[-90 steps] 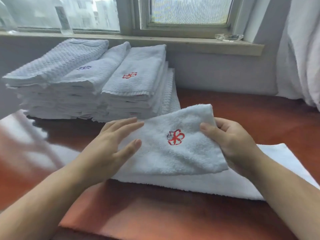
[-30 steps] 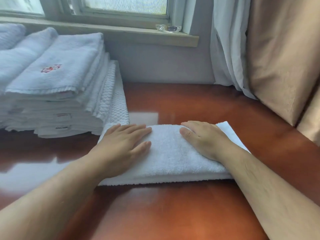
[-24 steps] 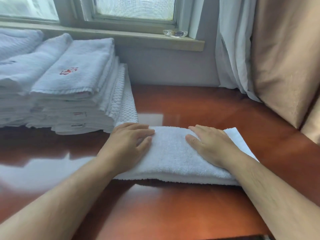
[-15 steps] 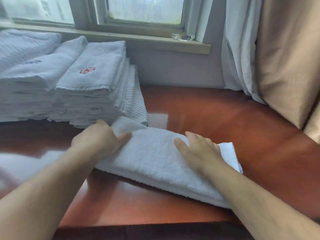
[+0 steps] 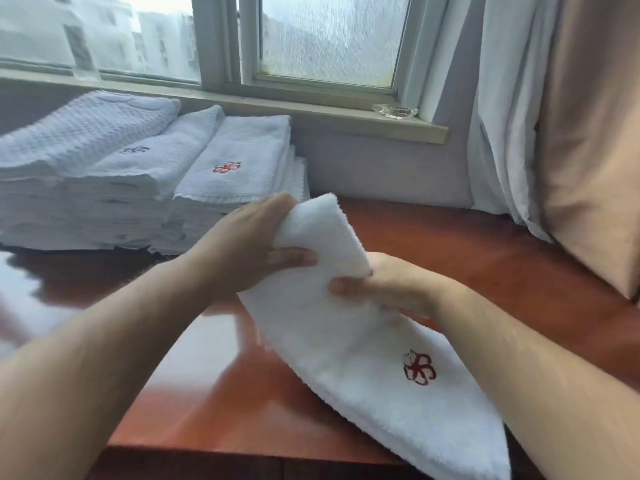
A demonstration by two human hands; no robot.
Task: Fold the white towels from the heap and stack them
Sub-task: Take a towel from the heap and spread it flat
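Left hand (image 5: 242, 251) and right hand (image 5: 388, 289) both pinch the folded towel (image 5: 346, 341) — thumbs on top.

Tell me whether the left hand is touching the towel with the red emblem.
Touching. The head view shows the left hand gripping the towel at its raised end, thumb pressed across the front face.

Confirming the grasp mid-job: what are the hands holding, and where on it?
Both hold the folded white towel: the left hand grips its raised far end, the right hand its right edge nearer the middle.
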